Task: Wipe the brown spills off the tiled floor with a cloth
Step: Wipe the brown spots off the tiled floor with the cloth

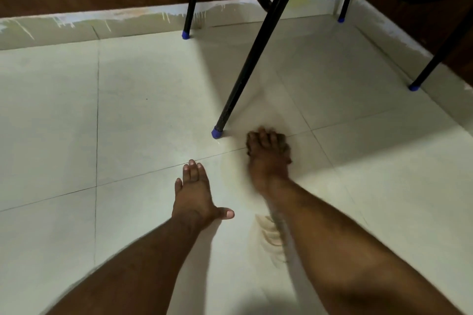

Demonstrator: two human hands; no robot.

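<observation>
My right hand (266, 156) is blurred with motion and grips a small dark cloth (283, 141), pressing it to the pale tiled floor (143, 100) just right of a table leg's blue foot. Only an edge of the cloth shows past my fingers. Light brown streaks (271, 235) lie on the tile beside my right forearm. A faint brownish haze (267, 112) marks the tile just beyond the cloth. My left hand (194, 194) rests flat on the floor with fingers straight and thumb out, left of the right hand.
A slanted black table leg (245, 69) with a blue cap (217, 133) stands close to my right hand. Three more capped legs stand at the back (190, 0), back right (344, 7) and right (435, 59). A paint-smeared skirting (76, 28) runs under wooden walls.
</observation>
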